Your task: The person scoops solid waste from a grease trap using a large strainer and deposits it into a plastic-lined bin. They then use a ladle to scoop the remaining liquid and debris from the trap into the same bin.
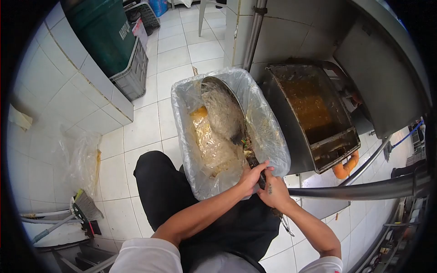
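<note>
Both my hands are closed round the dark handle of a large skimmer, my left hand a little higher on it and my right hand just beside. The round head of the skimmer is tilted over a bin lined with a clear plastic bag and carries a heap of greyish, wet matter. Under it, the bin holds pale and yellow-orange greasy matter. The handle's hooked metal end sticks out below my right hand.
Right of the bin stands an open metal tank with murky brown liquid and an orange pipe. A green container sits in a grey crate at upper left; a brush is at lower left.
</note>
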`<action>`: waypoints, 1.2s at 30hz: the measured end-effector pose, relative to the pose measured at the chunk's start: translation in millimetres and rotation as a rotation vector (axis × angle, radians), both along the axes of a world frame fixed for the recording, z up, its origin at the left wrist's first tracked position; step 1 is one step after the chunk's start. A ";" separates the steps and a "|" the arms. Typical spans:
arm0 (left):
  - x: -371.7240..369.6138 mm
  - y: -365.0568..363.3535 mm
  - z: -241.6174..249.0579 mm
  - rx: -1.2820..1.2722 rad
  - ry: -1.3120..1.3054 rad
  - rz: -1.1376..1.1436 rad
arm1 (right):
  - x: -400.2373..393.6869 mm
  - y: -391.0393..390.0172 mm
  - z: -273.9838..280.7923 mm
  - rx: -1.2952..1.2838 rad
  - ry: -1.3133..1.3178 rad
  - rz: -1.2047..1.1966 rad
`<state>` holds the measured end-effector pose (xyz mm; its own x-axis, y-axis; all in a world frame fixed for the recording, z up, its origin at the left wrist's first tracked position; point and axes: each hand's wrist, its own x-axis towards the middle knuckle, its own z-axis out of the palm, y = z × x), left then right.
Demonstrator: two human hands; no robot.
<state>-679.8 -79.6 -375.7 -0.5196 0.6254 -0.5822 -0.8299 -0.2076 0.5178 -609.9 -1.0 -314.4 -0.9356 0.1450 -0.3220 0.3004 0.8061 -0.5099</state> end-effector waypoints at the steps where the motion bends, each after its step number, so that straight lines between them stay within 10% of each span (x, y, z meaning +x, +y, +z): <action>1: 1.8 -0.8 0.2 0.059 -0.045 -0.010 | 2.1 -0.7 1.4 0.027 0.056 0.009; 8: 4.7 8.9 -0.6 0.224 0.041 -0.053 | 7.8 3.8 6.6 0.073 0.153 -0.088; 10: 6.3 12.8 6.5 0.210 0.113 -0.080 | 3.9 10.0 22.0 -0.611 -0.242 -0.460; 31: 23.2 12.7 8.1 0.173 0.163 -0.028 | 15.6 12.0 33.6 -0.573 -0.227 -0.278; 36: 6.5 -2.1 12.5 0.065 0.138 -0.448 | 22.7 27.7 31.9 -0.785 -0.281 -0.276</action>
<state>-673.2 -81.7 -363.3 -0.2602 0.8385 -0.4788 -0.7695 0.1196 0.6274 -587.2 26.6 -282.6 -0.7711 -0.0056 -0.6367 0.6304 0.1338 -0.7646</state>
